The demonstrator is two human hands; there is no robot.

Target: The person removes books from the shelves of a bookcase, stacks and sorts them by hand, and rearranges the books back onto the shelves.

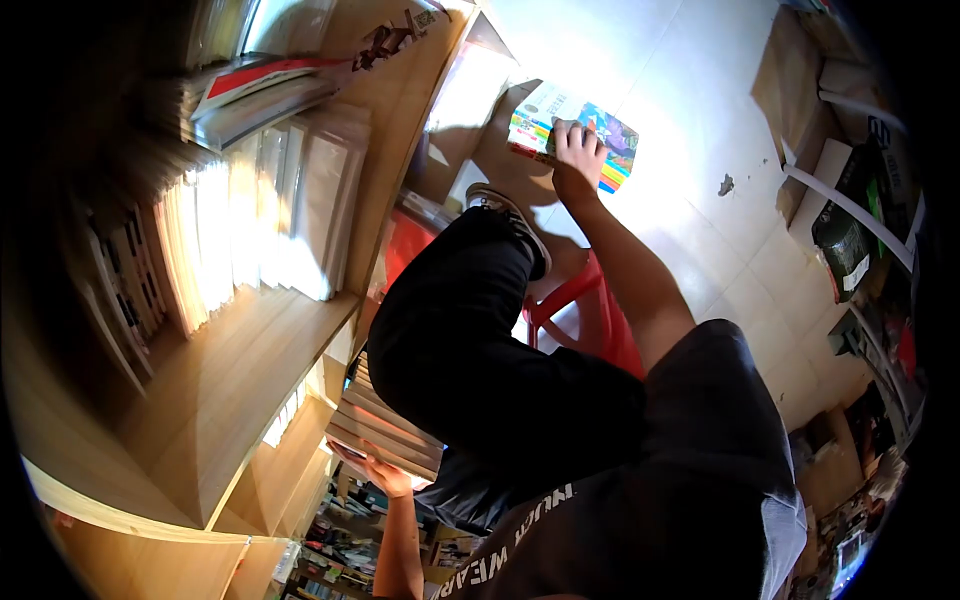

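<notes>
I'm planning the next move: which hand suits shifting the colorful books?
Probably the right hand: it already touches the colorful books, while the left hand is away, against other books.

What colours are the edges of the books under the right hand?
Yellow, red and blue, among others, on the books; best in the head view.
</notes>
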